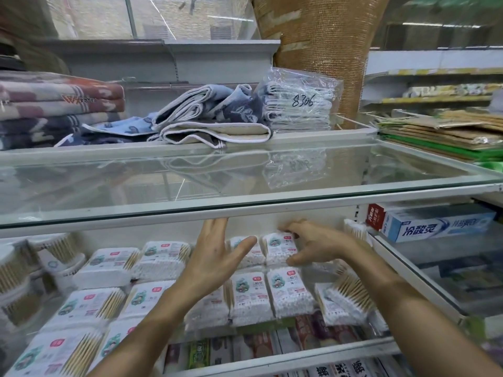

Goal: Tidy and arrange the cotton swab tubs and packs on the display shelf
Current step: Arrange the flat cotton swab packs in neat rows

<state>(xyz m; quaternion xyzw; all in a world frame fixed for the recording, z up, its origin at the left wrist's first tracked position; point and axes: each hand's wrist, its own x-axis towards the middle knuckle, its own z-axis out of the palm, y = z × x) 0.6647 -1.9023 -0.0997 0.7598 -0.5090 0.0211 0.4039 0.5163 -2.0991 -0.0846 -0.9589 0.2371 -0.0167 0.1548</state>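
1. The right grip (313, 246) is grasping a back-row cotton swab pack (279, 247) to the left of the toothpaste box (435, 225). Its fingers are curling over the pack's top edge and its thumb is pressing the front.
2. The left grip (215, 254) is hovering released, fingers straight and spread, further left of the toothpaste box beside the neighbouring pack (245, 251). I cannot tell whether it is touching.
3. The other packs are lying in rows on the display shelf (299, 352), the cotton swab tubs (57, 248) are standing farthest left of the toothpaste box, and a tilted pack (343, 300) is leaning below and left of it.
4. The person seems to be squaring up the back row. The next move is probably calling for seating the grasped pack flush with its neighbour, then straightening the tilted pack.
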